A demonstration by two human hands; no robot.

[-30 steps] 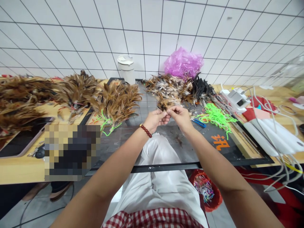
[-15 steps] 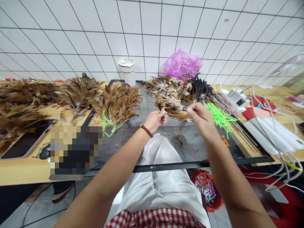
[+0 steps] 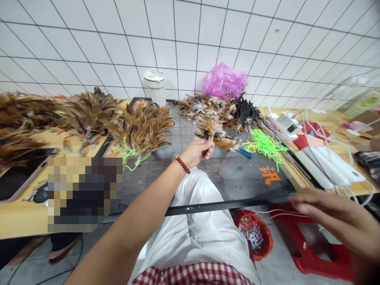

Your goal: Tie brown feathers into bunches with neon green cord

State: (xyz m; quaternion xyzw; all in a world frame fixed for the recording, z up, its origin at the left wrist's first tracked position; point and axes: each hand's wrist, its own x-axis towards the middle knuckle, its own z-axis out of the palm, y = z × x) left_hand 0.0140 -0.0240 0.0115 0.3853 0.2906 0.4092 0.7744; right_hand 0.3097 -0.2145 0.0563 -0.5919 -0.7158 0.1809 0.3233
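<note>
The pale wooden surface (image 3: 18,221) has a glossy black panel (image 3: 231,186) laid across its middle. On the panel are a lidded white cup (image 3: 154,90), a pile of mixed feathers (image 3: 204,109), black feathers (image 3: 247,111), lime-green strings (image 3: 265,145) and 1 blue tool (image 3: 245,152). Brown feathers (image 3: 141,124) overlap its left edge. On the bare wood at left lie 1 phone (image 3: 25,176) and some keys (image 3: 40,193).

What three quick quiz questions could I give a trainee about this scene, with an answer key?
1. Which hand pinches the brown feather tuft?
2. True or false: the white lidded tumbler stands left of the pink-purple plastic bag.
3. What colour are the tangled strings beside the blue tool?
A) White
B) Neon green
C) Orange

Key: 1. The left hand. 2. True. 3. B.
</note>
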